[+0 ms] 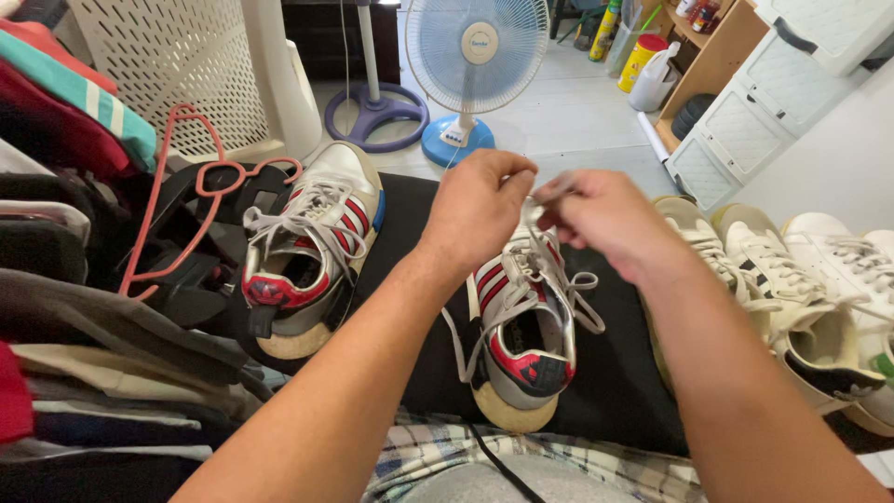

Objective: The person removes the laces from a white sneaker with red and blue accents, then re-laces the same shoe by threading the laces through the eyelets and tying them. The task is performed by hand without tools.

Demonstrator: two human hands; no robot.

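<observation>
A grey sneaker with red stripes (521, 335) lies on a black surface (615, 373) in front of me, toe pointing away. My left hand (475, 207) and my right hand (601, 216) are raised over its toe end, each pinching the grey laces (548, 191) between fingertips. Loose lace loops (582, 298) hang over the shoe's tongue. The matching sneaker (312, 247) rests to the left, partly on dark clothing.
White sneakers (801, 279) stand in a row at the right. Folded clothes (84, 307) and red hangers (177, 186) pile up at the left. A blue table fan (475, 56), a white perforated basket (177, 65) and white drawers (764, 102) stand behind.
</observation>
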